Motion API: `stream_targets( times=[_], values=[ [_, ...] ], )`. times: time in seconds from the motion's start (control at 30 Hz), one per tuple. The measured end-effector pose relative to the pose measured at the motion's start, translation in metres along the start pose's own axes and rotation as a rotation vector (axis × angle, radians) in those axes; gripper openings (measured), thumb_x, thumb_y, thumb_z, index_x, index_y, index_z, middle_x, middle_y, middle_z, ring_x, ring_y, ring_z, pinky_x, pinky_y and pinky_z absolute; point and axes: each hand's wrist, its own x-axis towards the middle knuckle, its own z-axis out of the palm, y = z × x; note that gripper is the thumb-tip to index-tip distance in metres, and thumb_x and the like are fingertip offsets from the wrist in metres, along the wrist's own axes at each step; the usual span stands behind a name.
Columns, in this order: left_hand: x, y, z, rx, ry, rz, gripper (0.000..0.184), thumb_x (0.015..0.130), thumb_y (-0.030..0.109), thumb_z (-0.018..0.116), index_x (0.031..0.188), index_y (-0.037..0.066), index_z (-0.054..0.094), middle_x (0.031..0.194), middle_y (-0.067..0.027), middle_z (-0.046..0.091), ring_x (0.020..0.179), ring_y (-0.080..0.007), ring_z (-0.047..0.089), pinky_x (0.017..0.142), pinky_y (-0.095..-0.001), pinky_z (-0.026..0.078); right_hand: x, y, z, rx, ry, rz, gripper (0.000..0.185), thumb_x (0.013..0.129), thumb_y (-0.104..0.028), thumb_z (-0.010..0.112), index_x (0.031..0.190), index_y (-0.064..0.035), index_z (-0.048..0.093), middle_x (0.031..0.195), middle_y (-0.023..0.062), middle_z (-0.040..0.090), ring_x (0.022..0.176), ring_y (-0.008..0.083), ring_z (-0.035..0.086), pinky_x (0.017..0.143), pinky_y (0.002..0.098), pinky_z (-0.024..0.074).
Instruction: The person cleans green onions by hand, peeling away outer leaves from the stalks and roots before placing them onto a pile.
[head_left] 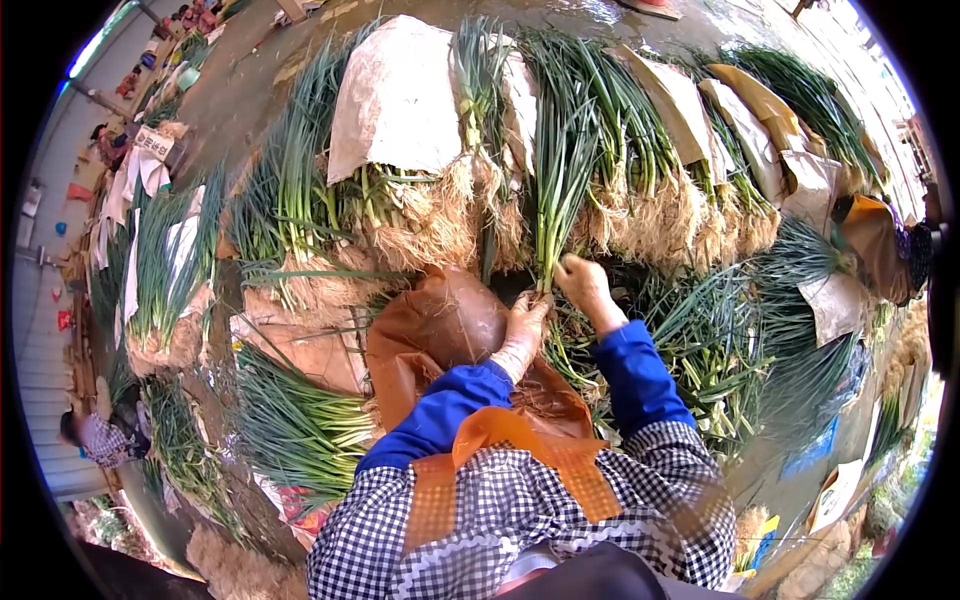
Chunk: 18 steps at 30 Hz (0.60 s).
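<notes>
My left hand [525, 328] is closed around the lower end of some scallions [550, 240], whose white stems and long green leaves point away from me. Just to its right, my right hand [588, 287] has its fingers curled beside the stem bases. Whatever it may pinch is too small or hidden to make out. Under my forearms a brown waterproof apron [455, 320] covers my lap, with bits of root stuck to it. Directly beyond my hands lies a row of scallions with shaggy pale roots [430, 220] facing me.
Pale sacking [395, 100] covers part of the row. A pile of trimmed scallions [305, 420] lies at my left, and loose green leaves [700, 350] heap at my right. Another person [105, 440] sits far left; someone in a brown apron [875, 245] is at the right.
</notes>
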Motion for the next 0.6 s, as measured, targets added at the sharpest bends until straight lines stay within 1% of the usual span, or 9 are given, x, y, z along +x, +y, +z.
stream_targets(
  times=[0.1,0.13,0.23,0.27,0.33,0.4,0.5,0.57,0.6],
  values=[
    [0.003,-0.001,0.001,0.021,-0.063,0.023,0.019,0.084,0.012,0.061,0.101,0.009,0.053,0.082,0.0020,0.057,0.061,-0.0073,0.052,0.046,-0.0196,0.039,0.004,0.039,0.020,0.901,0.042,0.242,0.021,0.088,-0.029,0.051,0.084,-0.0090,0.058,0.063,-0.0005,0.052,0.052,0.0122,0.045,0.049,0.0257,0.0410],
    [-0.002,-0.005,0.000,0.081,-0.113,0.025,0.020,0.085,0.013,0.060,0.102,0.009,0.052,0.088,0.0020,0.058,0.067,-0.0081,0.055,0.050,-0.0201,0.042,0.005,0.021,-0.020,0.330,0.017,0.013,0.018,0.083,-0.022,0.060,0.084,-0.0048,0.059,0.068,0.0023,0.058,0.055,0.0082,0.051,0.052,0.0213,0.0431],
    [0.002,-0.015,-0.001,0.286,-0.136,0.119,0.020,0.086,0.015,0.059,0.102,0.007,0.052,0.086,0.0011,0.058,0.068,-0.0086,0.055,0.053,-0.0214,0.043,0.044,0.009,-0.005,0.894,0.075,0.250,0.031,0.081,-0.032,0.062,0.092,-0.0032,0.061,0.068,0.0053,0.058,0.061,0.0157,0.056,0.057,0.0275,0.0444],
    [0.005,-0.016,-0.004,0.394,-0.129,0.199,0.020,0.086,0.016,0.059,0.102,0.006,0.053,0.084,0.0011,0.057,0.067,-0.0087,0.054,0.054,-0.0216,0.044,0.059,0.028,0.009,0.737,-0.053,0.133,0.030,0.083,-0.036,0.060,0.082,-0.0053,0.060,0.064,0.0079,0.058,0.060,0.0240,0.057,0.057,0.0353,0.0452],
    [0.004,-0.003,-0.002,0.277,-0.085,0.142,0.019,0.087,0.019,0.058,0.101,0.007,0.054,0.080,0.0010,0.056,0.063,-0.0086,0.052,0.053,-0.0218,0.043,0.045,0.005,0.006,0.047,0.317,-0.095,0.034,0.084,-0.036,0.058,0.069,-0.0056,0.054,0.061,0.0135,0.057,0.056,0.0301,0.056,0.054,0.0397,0.0447],
    [0.012,-0.011,-0.010,0.049,-0.066,-0.025,0.018,0.087,0.021,0.058,0.099,0.008,0.055,0.077,0.0014,0.055,0.060,-0.0086,0.051,0.052,-0.0219,0.042,0.016,-0.013,0.010,0.093,0.183,-0.026,0.038,0.086,-0.036,0.056,0.065,-0.0050,0.050,0.061,0.0188,0.054,0.053,0.0317,0.054,0.052,0.0413,0.0432],
    [0.010,-0.009,-0.016,-0.032,-0.115,0.100,0.019,0.088,0.024,0.058,0.097,0.007,0.057,0.076,0.0018,0.055,0.060,-0.0076,0.051,0.050,-0.0206,0.041,-0.063,-0.034,-0.015,0.736,-0.140,0.045,0.019,0.090,-0.019,0.051,0.076,-0.0080,0.057,0.058,-0.0049,0.045,0.050,0.0058,0.039,0.043,0.0228,0.0332],
    [0.009,-0.018,-0.008,0.045,-0.009,0.251,0.018,0.088,0.025,0.057,0.094,0.008,0.055,0.075,0.0007,0.057,0.057,-0.0060,0.051,0.043,-0.0192,0.037,-0.089,0.018,-0.022,1.707,-0.531,0.595,0.014,0.088,-0.020,0.055,0.095,-0.0091,0.060,0.063,-0.0092,0.040,0.050,0.0019,0.033,0.043,0.0197,0.0257],
    [-0.003,0.005,-0.003,-0.120,-0.027,0.005,0.019,0.087,0.027,0.058,0.092,0.009,0.054,0.070,-0.0003,0.057,0.049,-0.0059,0.049,0.038,-0.0199,0.035,-0.111,0.016,-0.034,1.052,-0.194,0.389,0.011,0.088,-0.021,0.056,0.085,-0.0105,0.058,0.062,-0.0102,0.039,0.050,0.0014,0.033,0.043,0.0187,0.0245]
  ],
)
